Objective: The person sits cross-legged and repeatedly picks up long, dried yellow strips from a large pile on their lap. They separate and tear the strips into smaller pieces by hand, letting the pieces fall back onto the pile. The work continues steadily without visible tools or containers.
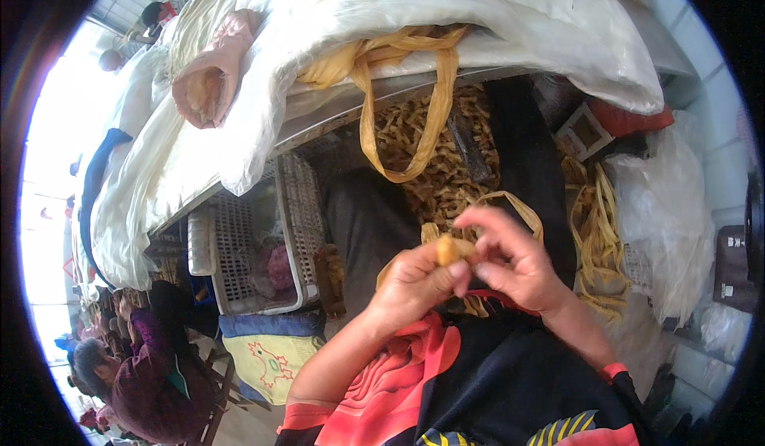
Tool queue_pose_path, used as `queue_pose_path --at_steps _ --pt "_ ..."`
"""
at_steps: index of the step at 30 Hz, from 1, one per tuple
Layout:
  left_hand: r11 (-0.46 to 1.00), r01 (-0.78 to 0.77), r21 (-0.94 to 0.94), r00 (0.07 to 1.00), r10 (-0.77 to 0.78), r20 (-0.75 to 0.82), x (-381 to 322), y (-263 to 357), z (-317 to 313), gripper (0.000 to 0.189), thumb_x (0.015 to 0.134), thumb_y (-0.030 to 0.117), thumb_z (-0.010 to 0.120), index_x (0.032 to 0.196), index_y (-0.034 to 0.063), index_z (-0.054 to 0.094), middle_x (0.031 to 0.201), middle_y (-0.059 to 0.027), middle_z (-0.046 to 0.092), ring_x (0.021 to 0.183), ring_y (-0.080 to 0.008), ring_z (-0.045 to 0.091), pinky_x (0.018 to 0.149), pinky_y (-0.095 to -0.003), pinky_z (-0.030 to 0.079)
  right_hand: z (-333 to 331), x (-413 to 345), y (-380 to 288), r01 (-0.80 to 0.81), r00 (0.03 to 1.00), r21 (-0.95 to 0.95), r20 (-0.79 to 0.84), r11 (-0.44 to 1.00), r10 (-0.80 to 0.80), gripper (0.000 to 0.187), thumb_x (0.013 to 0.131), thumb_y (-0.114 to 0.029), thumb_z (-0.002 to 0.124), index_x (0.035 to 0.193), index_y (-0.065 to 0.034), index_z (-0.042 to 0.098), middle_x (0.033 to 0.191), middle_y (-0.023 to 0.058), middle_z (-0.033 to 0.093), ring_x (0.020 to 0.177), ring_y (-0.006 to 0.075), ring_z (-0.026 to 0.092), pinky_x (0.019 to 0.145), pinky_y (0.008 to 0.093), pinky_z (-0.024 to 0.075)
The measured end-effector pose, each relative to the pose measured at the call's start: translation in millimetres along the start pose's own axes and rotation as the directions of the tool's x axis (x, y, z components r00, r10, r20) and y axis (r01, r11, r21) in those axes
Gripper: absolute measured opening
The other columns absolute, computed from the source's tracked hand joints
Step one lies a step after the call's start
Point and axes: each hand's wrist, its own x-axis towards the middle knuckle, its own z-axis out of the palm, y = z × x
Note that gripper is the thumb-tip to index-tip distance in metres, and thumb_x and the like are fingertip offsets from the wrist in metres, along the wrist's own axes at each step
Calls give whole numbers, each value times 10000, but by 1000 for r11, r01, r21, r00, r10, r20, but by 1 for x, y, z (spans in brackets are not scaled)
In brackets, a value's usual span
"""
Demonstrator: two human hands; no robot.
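Note:
My left hand (412, 284) pinches a folded piece of yellow-brown strip (448, 250), possibly bean curd skin, between thumb and fingers above my lap. Right beside it, my right hand (520, 260) is blurred, its index finger raised and its thumb and other fingers close to the folded piece. Whether these fingers grip the strip cannot be made out. A loop of strip (517, 202) curves up behind the right hand. Below and beyond both hands lies a heap of small yellow-brown knotted pieces (412, 129) between my dark-trousered legs.
White plastic sheeting (418, 3) covers the table ahead, with long yellow strips (442, 87) hanging over its edge. A pink sleeve-like cloth (203, 96) lies on it. White plastic baskets (293, 237) stand at left near a seated person (155, 380). More strips (597, 237) hang at right.

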Motion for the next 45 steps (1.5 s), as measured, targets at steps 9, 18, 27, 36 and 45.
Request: queue_pose_path --at_steps 9,18,27,36,45 --pt "861 155 -484 987 -117 108 -1 -9 -2 114 874 108 603 940 51 530 793 -120 625 512 -68 445 450 -176 325 -1 0 0 552 826 -478 202 683 -526 152 779 -45 660 921 -21 611 844 104 578 695 209 575 609 299 476" --pt "962 -188 198 977 203 -59 1 -7 2 234 804 16 670 1017 11 572 864 -28 622 755 -83 570 670 -200 455 5 -6 9 248 929 -442 -144 862 -341 191 819 -94 649 967 7 585 899 101 609 741 163 607 642 247 472" --pt "838 -58 -543 968 -86 -236 -1 -22 -5 175 820 108 659 967 22 619 859 -86 653 607 -85 497 530 -200 378 7 3 8 379 816 -604 -139 701 -560 304 779 -56 681 1048 -3 549 946 126 585 626 144 548 579 242 452" --pt "983 -90 -159 996 86 -33 -8 -23 -1 79 852 102 645 881 46 598 797 34 561 707 -47 510 622 -184 412 5 -25 20 -77 949 606 -198 791 244 142 757 100 560 793 -35 536 742 70 566 481 64 417 450 203 350" --pt "982 -46 -183 948 -15 -319 -11 -16 -5 92 866 120 635 870 39 593 688 49 563 569 -7 437 504 -157 338 -8 -11 5 -3 989 -109 -147 994 -13 367 823 -195 662 1121 -26 531 1026 103 567 745 149 567 662 271 463"
